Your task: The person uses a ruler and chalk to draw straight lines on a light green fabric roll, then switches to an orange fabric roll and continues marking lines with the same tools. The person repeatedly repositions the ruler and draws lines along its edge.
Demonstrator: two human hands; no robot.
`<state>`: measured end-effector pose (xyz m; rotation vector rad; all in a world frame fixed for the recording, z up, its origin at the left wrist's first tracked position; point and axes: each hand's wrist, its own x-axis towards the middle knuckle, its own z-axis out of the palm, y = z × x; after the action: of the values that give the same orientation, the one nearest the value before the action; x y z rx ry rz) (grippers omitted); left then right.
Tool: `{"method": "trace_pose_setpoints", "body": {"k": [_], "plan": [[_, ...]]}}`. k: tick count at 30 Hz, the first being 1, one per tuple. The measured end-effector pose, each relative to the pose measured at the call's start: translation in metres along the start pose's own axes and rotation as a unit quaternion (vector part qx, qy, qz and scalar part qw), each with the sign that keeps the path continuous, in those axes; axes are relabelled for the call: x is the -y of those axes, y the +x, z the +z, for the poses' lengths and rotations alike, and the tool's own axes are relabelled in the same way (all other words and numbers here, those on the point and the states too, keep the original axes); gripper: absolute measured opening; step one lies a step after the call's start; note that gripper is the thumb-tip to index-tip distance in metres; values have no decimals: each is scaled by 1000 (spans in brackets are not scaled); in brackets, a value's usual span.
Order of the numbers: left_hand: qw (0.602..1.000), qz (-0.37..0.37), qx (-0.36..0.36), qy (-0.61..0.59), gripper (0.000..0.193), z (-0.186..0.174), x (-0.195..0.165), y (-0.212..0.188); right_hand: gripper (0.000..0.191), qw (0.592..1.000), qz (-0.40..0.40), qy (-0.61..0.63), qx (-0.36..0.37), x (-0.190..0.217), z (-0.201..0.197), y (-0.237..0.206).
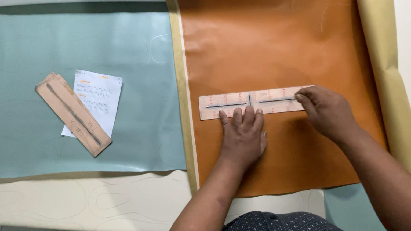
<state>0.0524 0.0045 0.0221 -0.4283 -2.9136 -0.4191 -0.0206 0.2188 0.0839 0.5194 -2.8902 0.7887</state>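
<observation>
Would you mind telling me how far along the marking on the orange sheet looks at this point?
Done: faint curved outlines already show on the upper part of the orange sheet. In hand: the left hand presses the slotted template strip flat while the right hand works at its right end; any pen there is hidden. Left: the sheet below the strip looks unmarked, and a second template lies untouched on the green sheet.

A leather-cutting workshop: orange sheet (269,30) and grey-green sheet (49,90) spread over a worktable (66,201), with slotted card templates (73,113).

slotted template (252,103) on right sheet (269,30) | second template (73,114) left, seemingly overlapping paper slip (99,96)
</observation>
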Motion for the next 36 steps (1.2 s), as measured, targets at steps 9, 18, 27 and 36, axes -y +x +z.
{"method": "trace_pose_setpoints", "body": {"k": [9, 18, 27, 36], "plan": [[998, -8, -51, -37, 56, 15, 4, -9, 20, 997, -20, 40, 55, 58, 32, 33], [994, -23, -69, -80, 63, 8, 3, -13, 26, 970, -35, 181, 161, 106, 67, 56], [998, -22, -36, -55, 61, -5, 5, -13, 24, 969, -89, 155, 171, 121, 79, 60], [1000, -13, -11, 7, 59, 24, 4, -14, 19, 992, -65, -23, 108, 82, 33, 45]]}}
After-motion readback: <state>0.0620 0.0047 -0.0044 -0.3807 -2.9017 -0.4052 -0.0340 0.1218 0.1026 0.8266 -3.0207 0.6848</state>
